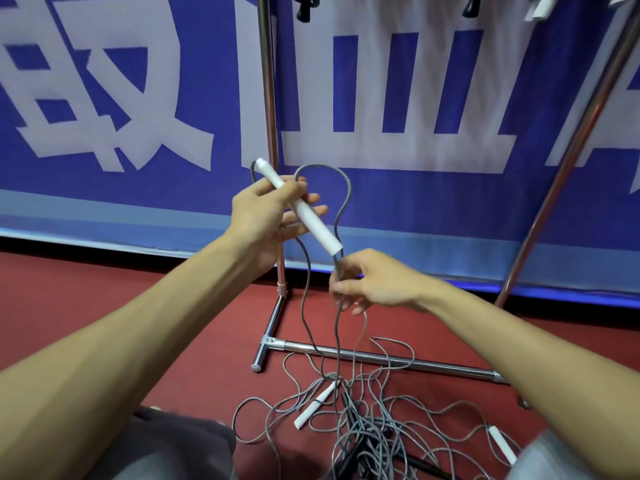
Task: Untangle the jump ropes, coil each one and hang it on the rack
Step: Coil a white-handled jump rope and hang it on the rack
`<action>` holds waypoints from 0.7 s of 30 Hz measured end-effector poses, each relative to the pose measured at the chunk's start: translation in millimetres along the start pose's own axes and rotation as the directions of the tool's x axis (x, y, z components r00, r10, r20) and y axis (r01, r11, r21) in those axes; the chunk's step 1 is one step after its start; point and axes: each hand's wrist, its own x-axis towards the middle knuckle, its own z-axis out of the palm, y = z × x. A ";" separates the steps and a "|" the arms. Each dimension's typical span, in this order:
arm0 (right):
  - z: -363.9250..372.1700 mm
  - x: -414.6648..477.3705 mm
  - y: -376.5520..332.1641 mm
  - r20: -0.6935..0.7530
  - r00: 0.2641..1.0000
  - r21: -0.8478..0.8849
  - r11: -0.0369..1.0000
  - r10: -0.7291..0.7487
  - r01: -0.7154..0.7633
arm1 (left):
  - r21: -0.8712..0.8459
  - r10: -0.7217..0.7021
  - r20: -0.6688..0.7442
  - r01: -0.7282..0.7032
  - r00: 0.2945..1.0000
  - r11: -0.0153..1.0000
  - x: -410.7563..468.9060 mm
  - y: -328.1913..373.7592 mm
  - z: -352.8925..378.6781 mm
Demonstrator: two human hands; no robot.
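The left hand [266, 216] is holding a handle [313, 221] before the rack upright [269, 116]; the right hand [374, 282] is pinching its rope [347, 190] just below. The tangle [367, 424] is lying on the floor [173, 323], partly over the base bar [433, 364].

Blue banner [433, 202] with white lettering, red floor [104, 292], grey trousers [180, 445]

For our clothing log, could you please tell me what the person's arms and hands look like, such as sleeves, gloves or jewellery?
No sleeve shows on the left arm or the right arm; both are bare to the frame edge. The left hand and right hand wear no gloves, and no watch, wristband or ring is visible.
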 end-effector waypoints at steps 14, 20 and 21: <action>-44.9 -9.6 -19.3 -0.565 0.824 0.455 0.850 0.044 0.266 | 0.417 -0.195 0.271 0.067 0.943 0.906 -6.4 -50.2 3.7; -57.2 -15.3 -22.1 -0.565 0.821 0.658 0.646 0.084 0.387 | 0.661 -0.338 0.496 -0.095 0.800 0.744 -22.4 -70.5 17.7; -58.6 -15.5 -21.7 -0.568 0.818 0.677 0.618 0.092 0.400 | 0.658 -0.329 0.498 -0.102 0.803 0.746 -24.2 -72.4 20.7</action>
